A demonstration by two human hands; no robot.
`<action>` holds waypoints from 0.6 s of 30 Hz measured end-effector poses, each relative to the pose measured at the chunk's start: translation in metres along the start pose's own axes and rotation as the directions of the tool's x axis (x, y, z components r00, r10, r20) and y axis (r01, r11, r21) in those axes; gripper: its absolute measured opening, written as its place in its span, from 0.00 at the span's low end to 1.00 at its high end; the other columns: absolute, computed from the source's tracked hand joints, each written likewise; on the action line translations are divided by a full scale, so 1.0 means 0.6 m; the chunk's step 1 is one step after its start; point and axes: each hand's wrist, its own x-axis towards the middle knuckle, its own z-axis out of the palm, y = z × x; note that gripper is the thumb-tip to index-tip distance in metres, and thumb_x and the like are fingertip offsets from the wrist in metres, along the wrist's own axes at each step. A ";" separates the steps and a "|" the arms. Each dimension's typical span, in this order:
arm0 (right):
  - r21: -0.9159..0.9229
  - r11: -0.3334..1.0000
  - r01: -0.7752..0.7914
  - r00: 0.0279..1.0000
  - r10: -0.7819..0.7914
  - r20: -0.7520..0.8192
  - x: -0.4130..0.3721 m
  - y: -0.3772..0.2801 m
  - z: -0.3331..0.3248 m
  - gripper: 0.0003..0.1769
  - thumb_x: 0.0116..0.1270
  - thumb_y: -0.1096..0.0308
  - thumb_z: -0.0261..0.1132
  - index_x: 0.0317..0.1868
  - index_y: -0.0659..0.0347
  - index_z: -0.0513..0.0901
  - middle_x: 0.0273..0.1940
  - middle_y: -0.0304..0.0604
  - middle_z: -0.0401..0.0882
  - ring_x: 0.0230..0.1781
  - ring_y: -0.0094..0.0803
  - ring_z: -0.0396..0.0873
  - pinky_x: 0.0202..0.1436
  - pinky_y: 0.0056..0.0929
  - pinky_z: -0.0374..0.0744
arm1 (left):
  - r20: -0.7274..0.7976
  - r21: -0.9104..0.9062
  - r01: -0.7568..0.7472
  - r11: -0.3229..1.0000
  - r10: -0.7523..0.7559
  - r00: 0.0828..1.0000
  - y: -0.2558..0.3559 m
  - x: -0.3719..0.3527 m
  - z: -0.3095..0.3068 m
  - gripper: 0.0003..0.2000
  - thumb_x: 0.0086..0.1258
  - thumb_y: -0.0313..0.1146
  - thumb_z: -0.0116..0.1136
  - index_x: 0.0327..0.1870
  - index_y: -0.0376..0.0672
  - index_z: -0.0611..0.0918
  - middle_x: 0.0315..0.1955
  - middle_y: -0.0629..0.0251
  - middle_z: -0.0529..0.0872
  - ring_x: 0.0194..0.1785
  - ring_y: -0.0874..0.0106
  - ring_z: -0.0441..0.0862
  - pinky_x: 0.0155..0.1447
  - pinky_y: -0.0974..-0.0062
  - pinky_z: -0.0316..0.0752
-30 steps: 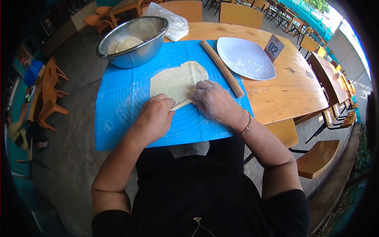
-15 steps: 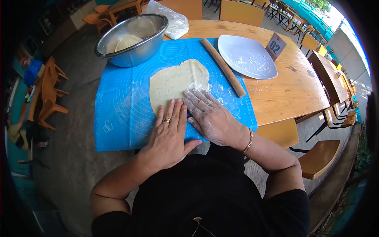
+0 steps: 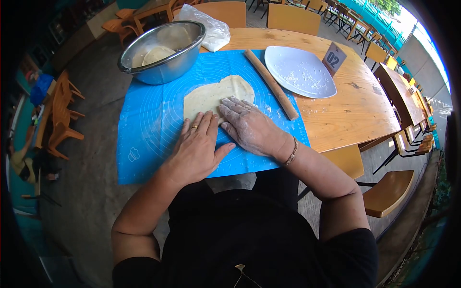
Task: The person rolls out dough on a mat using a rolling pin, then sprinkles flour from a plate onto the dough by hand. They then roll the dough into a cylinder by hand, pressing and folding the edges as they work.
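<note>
A flattened sheet of pale dough (image 3: 206, 97) with an uneven edge lies on the blue pastry mat (image 3: 144, 129). My left hand (image 3: 198, 149) rests with extended fingers on the dough's near edge. Beside it, my right hand (image 3: 247, 125), dusted with flour, lies flat over the dough's near right part. Both hands hide some of the dough beneath them. To the right, a wooden rolling pin (image 3: 271, 84) lies slanted on the mat, touched by neither hand.
A metal bowl (image 3: 168, 72) with a lump of dough (image 3: 157, 55) stands at the back left, beside a plastic bag (image 3: 209, 31) of white contents. A floury white plate (image 3: 300, 72) and a number card (image 3: 333, 58) are on the wooden table (image 3: 355, 110). A person (image 3: 24, 161) is at far left.
My right hand has slid slightly left and now covers the flour patch on the dough. My left hand has shifted a little left and upward along the near edge.
</note>
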 end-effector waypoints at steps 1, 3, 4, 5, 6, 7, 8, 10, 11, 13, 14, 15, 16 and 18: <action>0.009 1.000 0.007 0.999 -0.006 -0.037 -0.008 -0.006 -0.001 0.26 0.77 0.61 0.58 0.69 0.70 0.74 0.71 0.61 0.72 0.75 0.54 0.68 0.79 0.48 0.65 | 0.000 -0.002 -0.001 1.000 0.001 1.000 -0.003 0.001 0.002 0.40 0.80 0.55 0.51 0.75 0.22 0.61 0.74 0.33 0.63 0.81 0.43 0.57 0.83 0.46 0.47; 0.005 1.000 0.022 0.999 -0.022 -0.034 -0.022 -0.016 -0.003 0.27 0.77 0.61 0.59 0.70 0.70 0.74 0.72 0.60 0.71 0.75 0.54 0.67 0.80 0.48 0.64 | -0.095 -0.017 -0.041 0.999 0.039 0.995 -0.009 -0.002 0.010 0.36 0.78 0.48 0.56 0.74 0.25 0.64 0.74 0.36 0.65 0.80 0.44 0.59 0.82 0.45 0.47; -0.001 0.999 0.039 0.999 -0.039 -0.037 -0.028 -0.019 -0.002 0.28 0.77 0.60 0.59 0.70 0.69 0.73 0.72 0.60 0.70 0.76 0.54 0.66 0.80 0.48 0.63 | -0.091 -0.022 -0.040 0.999 0.038 0.995 -0.013 -0.002 0.016 0.36 0.78 0.48 0.56 0.74 0.25 0.64 0.74 0.36 0.65 0.80 0.44 0.59 0.82 0.45 0.47; -0.001 0.999 0.037 0.999 -0.037 -0.034 -0.031 -0.020 0.000 0.28 0.77 0.60 0.59 0.70 0.69 0.73 0.72 0.60 0.70 0.76 0.54 0.66 0.80 0.48 0.63 | -0.109 0.013 -0.035 0.999 0.037 0.993 -0.018 0.001 0.023 0.36 0.77 0.47 0.58 0.74 0.26 0.64 0.74 0.36 0.66 0.80 0.44 0.59 0.82 0.45 0.48; -0.018 0.999 0.047 0.998 -0.048 -0.034 -0.033 -0.019 0.003 0.28 0.77 0.60 0.59 0.71 0.69 0.72 0.73 0.60 0.70 0.77 0.54 0.65 0.81 0.48 0.62 | -0.129 0.049 -0.032 0.998 0.038 0.991 -0.022 0.003 0.026 0.36 0.76 0.45 0.60 0.74 0.27 0.64 0.73 0.37 0.66 0.79 0.45 0.60 0.82 0.44 0.49; -0.036 0.998 0.057 0.998 -0.059 -0.035 -0.034 -0.018 0.004 0.29 0.78 0.59 0.59 0.71 0.69 0.72 0.73 0.60 0.69 0.77 0.54 0.64 0.81 0.48 0.62 | -0.130 0.049 -0.036 0.998 0.042 0.991 -0.027 0.003 0.026 0.36 0.76 0.45 0.60 0.74 0.27 0.64 0.73 0.37 0.66 0.79 0.45 0.60 0.82 0.44 0.49; -0.038 0.998 0.056 0.998 -0.058 -0.035 -0.031 -0.017 0.003 0.29 0.78 0.59 0.59 0.71 0.69 0.72 0.73 0.60 0.69 0.77 0.54 0.64 0.81 0.48 0.62 | -0.157 0.010 -0.022 1.000 0.024 0.987 -0.031 0.002 0.026 0.39 0.74 0.49 0.61 0.74 0.27 0.64 0.72 0.35 0.66 0.79 0.43 0.60 0.82 0.42 0.48; -0.029 0.998 0.061 0.996 -0.063 -0.064 -0.020 -0.014 0.002 0.27 0.77 0.59 0.58 0.67 0.72 0.75 0.69 0.63 0.73 0.75 0.56 0.67 0.79 0.51 0.64 | -0.182 -0.031 -0.003 0.999 -0.003 0.983 -0.034 0.000 0.027 0.42 0.73 0.52 0.63 0.74 0.27 0.63 0.72 0.33 0.66 0.78 0.41 0.60 0.82 0.41 0.46; -0.027 0.998 0.065 0.996 -0.066 -0.060 -0.015 -0.012 0.001 0.27 0.77 0.59 0.58 0.67 0.72 0.75 0.69 0.63 0.73 0.75 0.56 0.67 0.79 0.51 0.64 | -0.201 -0.078 0.009 0.997 -0.025 0.979 -0.034 -0.002 0.028 0.47 0.66 0.50 0.70 0.76 0.28 0.59 0.72 0.33 0.66 0.79 0.41 0.60 0.81 0.42 0.49; -0.058 0.998 0.015 0.999 -0.013 0.031 -0.002 -0.012 -0.002 0.30 0.77 0.59 0.60 0.72 0.69 0.71 0.73 0.60 0.69 0.78 0.55 0.63 0.81 0.49 0.61 | -0.222 -0.124 0.028 0.992 -0.056 0.974 -0.033 -0.006 0.028 0.54 0.60 0.47 0.78 0.78 0.30 0.55 0.73 0.34 0.65 0.79 0.41 0.59 0.81 0.44 0.51; -0.056 0.998 0.024 0.999 -0.022 0.034 0.001 -0.018 -0.005 0.30 0.77 0.59 0.60 0.72 0.69 0.71 0.73 0.60 0.69 0.78 0.55 0.63 0.81 0.49 0.61 | -0.275 -0.244 -0.016 0.970 -0.054 0.960 -0.032 -0.007 0.027 0.60 0.52 0.46 0.83 0.79 0.31 0.52 0.74 0.33 0.62 0.79 0.41 0.58 0.81 0.44 0.50; -0.073 0.996 0.055 0.998 -0.053 0.016 0.003 -0.029 -0.009 0.30 0.76 0.59 0.61 0.72 0.69 0.71 0.72 0.61 0.70 0.77 0.55 0.64 0.81 0.50 0.61 | -0.329 -0.357 -0.067 0.932 -0.058 0.943 -0.032 -0.008 0.026 0.66 0.45 0.44 0.87 0.80 0.32 0.49 0.75 0.32 0.59 0.80 0.41 0.57 0.82 0.44 0.50; -0.091 0.992 0.083 0.996 -0.084 -0.001 0.002 -0.039 -0.011 0.30 0.76 0.60 0.61 0.72 0.69 0.71 0.72 0.61 0.70 0.77 0.55 0.64 0.81 0.50 0.61 | -0.331 -0.359 -0.060 0.931 -0.067 0.941 -0.034 -0.008 0.027 0.66 0.45 0.44 0.87 0.80 0.32 0.49 0.75 0.32 0.59 0.80 0.41 0.57 0.82 0.44 0.50; -0.033 0.993 0.115 0.993 -0.115 0.014 -0.007 -0.061 -0.011 0.30 0.75 0.61 0.62 0.72 0.69 0.71 0.72 0.61 0.70 0.77 0.54 0.64 0.82 0.50 0.61 | -0.360 -0.532 -0.084 0.843 -0.135 0.923 -0.039 -0.008 0.030 0.72 0.38 0.40 0.91 0.81 0.32 0.44 0.78 0.34 0.54 0.82 0.45 0.52 0.82 0.46 0.51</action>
